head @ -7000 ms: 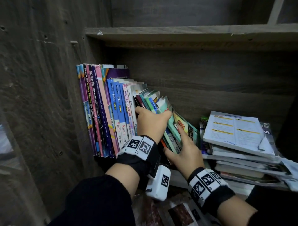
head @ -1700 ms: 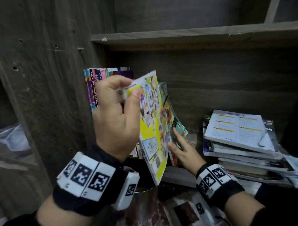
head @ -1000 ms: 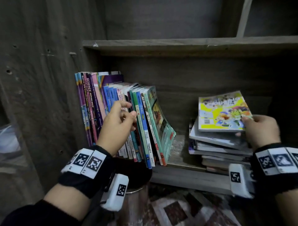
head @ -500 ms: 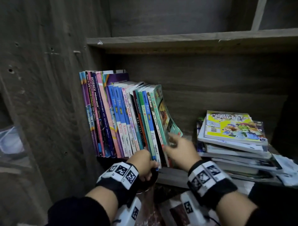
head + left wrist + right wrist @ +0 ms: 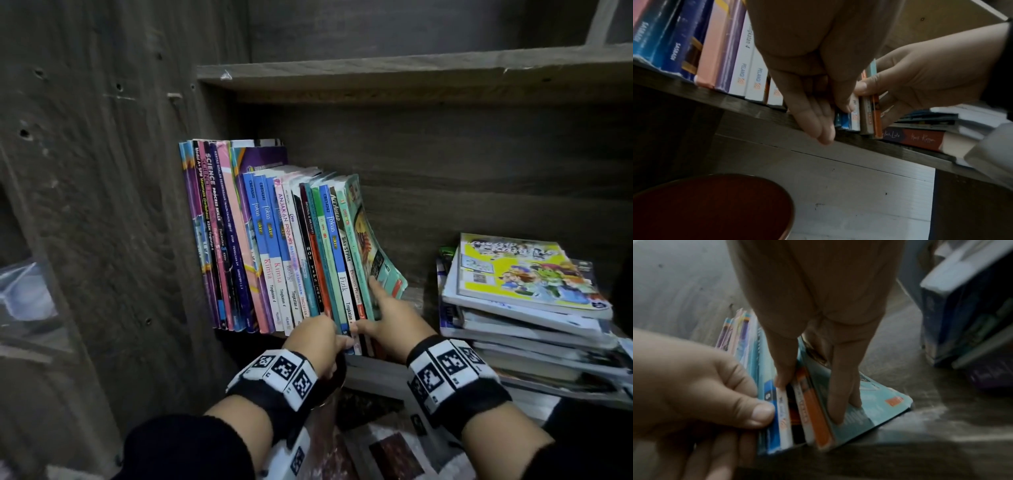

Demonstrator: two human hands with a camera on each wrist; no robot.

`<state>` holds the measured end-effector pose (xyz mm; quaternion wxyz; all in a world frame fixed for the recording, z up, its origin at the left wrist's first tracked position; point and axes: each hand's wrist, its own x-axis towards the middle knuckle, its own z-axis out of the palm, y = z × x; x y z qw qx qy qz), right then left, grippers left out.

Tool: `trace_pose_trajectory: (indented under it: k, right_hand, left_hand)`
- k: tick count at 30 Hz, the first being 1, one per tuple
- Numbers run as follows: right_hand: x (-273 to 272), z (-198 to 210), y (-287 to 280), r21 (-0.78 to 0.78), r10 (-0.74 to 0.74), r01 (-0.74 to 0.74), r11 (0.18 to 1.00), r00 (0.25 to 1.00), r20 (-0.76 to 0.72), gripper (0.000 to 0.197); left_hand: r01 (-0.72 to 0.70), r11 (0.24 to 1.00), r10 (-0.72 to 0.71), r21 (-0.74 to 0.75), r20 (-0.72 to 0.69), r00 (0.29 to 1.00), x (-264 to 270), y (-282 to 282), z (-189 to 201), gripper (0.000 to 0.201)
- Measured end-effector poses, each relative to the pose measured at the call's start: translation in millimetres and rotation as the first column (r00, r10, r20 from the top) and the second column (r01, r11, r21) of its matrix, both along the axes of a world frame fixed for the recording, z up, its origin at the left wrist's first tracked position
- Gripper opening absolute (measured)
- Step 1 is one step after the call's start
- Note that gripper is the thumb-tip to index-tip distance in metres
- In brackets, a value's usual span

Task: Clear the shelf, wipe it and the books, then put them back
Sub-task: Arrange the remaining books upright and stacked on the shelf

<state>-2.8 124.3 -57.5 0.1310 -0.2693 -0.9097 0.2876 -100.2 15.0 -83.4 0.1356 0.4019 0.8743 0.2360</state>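
A row of upright books (image 5: 274,240) fills the left end of the shelf board (image 5: 414,301). My right hand (image 5: 368,308) pinches the last few books at their lower ends: thumb on the spines, fingers (image 5: 838,410) flat on the leaning teal cover (image 5: 869,402). My left hand (image 5: 329,339) is just left of it. Its thumb (image 5: 760,413) presses a blue-and-white spine while its straight fingers (image 5: 818,126) lie against the shelf's front edge (image 5: 756,105). A flat stack of books (image 5: 524,329) lies at the right, with a yellow comic (image 5: 513,267) on top.
The cupboard's side panel (image 5: 120,205) closes the left, and an upper shelf (image 5: 411,72) hangs overhead. A bare gap of board separates the row from the stack. Below the shelf stands a round red-brown top (image 5: 709,207). Clear plastic (image 5: 24,298) shows at far left.
Since the comic went onto the stack, my right hand has come back to the row and taken hold of its last books. My left hand has risen from the shelf edge to the spines.
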Motion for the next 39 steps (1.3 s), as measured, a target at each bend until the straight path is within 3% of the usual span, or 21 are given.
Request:
trace_pose_trajectory:
  k: [4,7,12,15,18,21,24,27,29,32,34,36,39]
  right_hand:
    - [6.3,-1.1,8.5,-0.003,0.044,-0.044,0.999,0.999,-0.006,0.075]
    - [13.8,-7.9,9.0,-0.012,-0.013,0.011,1.0,0.991,-0.135,0.056]
    - [17.6,-27.2,7.7,-0.191,0.031,-0.098,0.977,0.946,-0.323,0.059]
    - [10.0,-22.8,14.7,-0.508,-0.073,-0.19,0.84,0.888,-0.453,0.062]
    - [-6.8,-13.7,29.3,-0.734,-0.311,-0.141,0.664,0.841,-0.443,0.061]
    - [-23.5,-14.5,40.7,-0.822,-0.468,-0.146,0.55,0.762,-0.449,0.054]
    - [-37.7,-24.5,48.9,-0.841,-0.486,-0.145,0.521,0.76,-0.432,0.061]
    - [-45.5,-27.9,46.8,-0.857,-0.492,-0.217,0.468,0.742,-0.456,0.06]
    - [-49.5,-28.5,45.3,-0.836,-0.444,-0.279,0.472,0.744,-0.499,0.059]
    - [-49.8,-26.6,40.6,-0.807,-0.384,-0.346,0.478,0.744,-0.547,0.041]
    - [-48.4,-27.1,36.1,-0.795,-0.339,-0.366,0.483,0.76,-0.555,0.047]
    - [-45.4,-26.6,31.4,-0.781,-0.306,-0.327,0.532,0.786,-0.537,0.053]
    - [-41.5,-26.6,28.3,-0.698,-0.257,-0.241,0.674,0.81,-0.527,0.039]
  left_hand:
    - [0.063,0.998,-0.063,0.012,-0.034,0.997,-1.8,-0.8,-3.4,0.029]
    - [0.071,0.997,-0.07,0.02,-0.049,0.996,-1.1,-1.1,-4.8,0.029]
    - [0.063,0.998,-0.062,0.011,-0.063,0.996,-2.9,1.0,-7.6,0.035]
    - [0.062,0.998,-0.061,0.017,-0.044,0.997,-2.7,0.8,-6.9,0.035]
    - [0.096,0.995,-0.094,0.022,-0.079,0.992,-2.7,-1.7,-5.8,0.031]
    - [0.104,0.995,-0.103,0.003,-0.097,0.99,-3.3,-2.6,-8.0,0.032]
    - [0.089,0.996,-0.088,0.001,-0.107,0.99,-0.8,-3.8,-6.7,0.042]
    - [0.112,0.991,-0.126,-0.072,-0.232,0.964,3.7,-6.8,-1.8,0.05]
    - [0.144,0.985,-0.165,-0.092,-0.281,0.945,3.3,-7.0,0.0,0.05]
    - [0.189,0.979,-0.203,-0.077,-0.288,0.936,1.1,-4.1,0.6,0.044]
    - [0.191,0.979,-0.204,-0.07,-0.28,0.938,-0.8,-0.8,0.7,0.043]
    - [0.176,0.982,-0.186,-0.061,-0.235,0.954,-3.5,1.9,3.2,0.046]
    - [0.183,0.982,-0.189,-0.049,-0.154,0.97,-10.6,3.2,6.6,0.044]
